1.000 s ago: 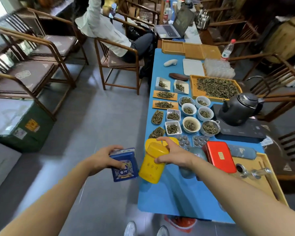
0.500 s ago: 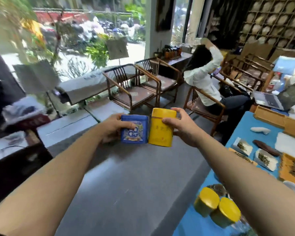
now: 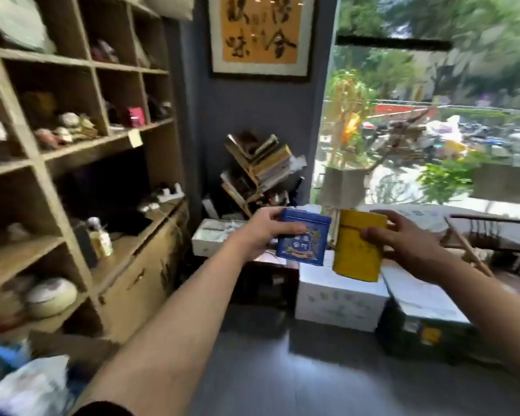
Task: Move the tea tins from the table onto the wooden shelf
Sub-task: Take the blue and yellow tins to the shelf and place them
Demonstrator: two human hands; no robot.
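Head view, motion blur across much of the scene. The person holds both arms out in front at about chest height. The left hand (image 3: 260, 232) grips a blue tin (image 3: 302, 241) from its left side, thumb across the front face, fingers behind. The right hand (image 3: 403, 238) grips a yellow tin (image 3: 357, 247) from its right side, thumb on the front. The two tins sit side by side between the hands, upright or nearly so, close together; whether they touch cannot be told.

Judgement: one tin per hand, each held by its outer side, keeps the inner faces free and both lids up, which suits carrying two at once and setting each down base first.

The wooden shelf (image 3: 72, 151) stands to the left of the left hand, well apart from both tins. Neither tin is on it yet; the carry looks about midway.

Containers: both tins have their lids on, contents not visible. The shelf compartments hold small objects, too blurred to name, plus a pale round bowl-like piece (image 3: 50, 295) low down. White boxes (image 3: 339, 301) sit on the floor beyond and below the hands, closed. A leaning rack of books (image 3: 261, 166) stands above the left hand, against the wall.
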